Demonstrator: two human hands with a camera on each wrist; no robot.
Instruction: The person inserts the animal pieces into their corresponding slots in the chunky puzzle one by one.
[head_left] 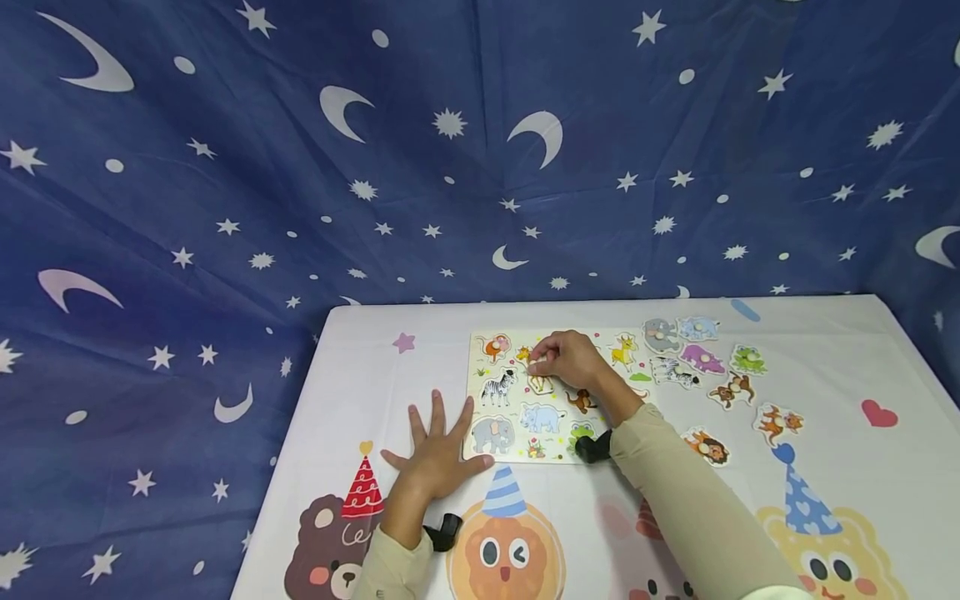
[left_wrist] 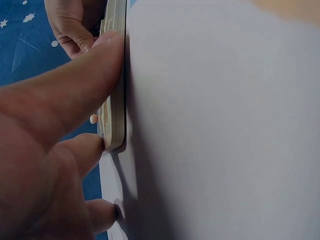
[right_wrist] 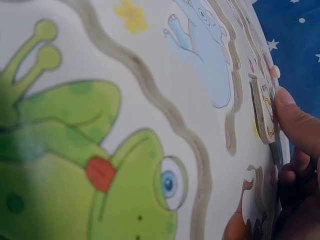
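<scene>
A wooden animal puzzle board point(head_left: 517, 457) lies flat on the table. My right hand point(head_left: 573, 360) is over its upper middle and pinches a giraffe puzzle piece point(head_left: 540, 384) between thumb and fingers. In the right wrist view the giraffe piece point(right_wrist: 268, 112) stands slightly tilted at the board's surface; whether it sits in its recess I cannot tell. My left hand point(head_left: 435, 465) is spread at the board's lower left corner. In the left wrist view its thumb point(left_wrist: 100, 65) lies against the board's edge point(left_wrist: 118, 110). Zebra, rhino, elephant and frog pictures show on the board.
Loose puzzle pieces lie right of the board: an elephant point(head_left: 660, 336), a rhino point(head_left: 698, 328), a purple hippo point(head_left: 702, 359), a zebra point(head_left: 675, 372), a frog point(head_left: 748, 360), a lion point(head_left: 707, 447) and others. A blue starry curtain point(head_left: 450, 208) hangs behind the white table.
</scene>
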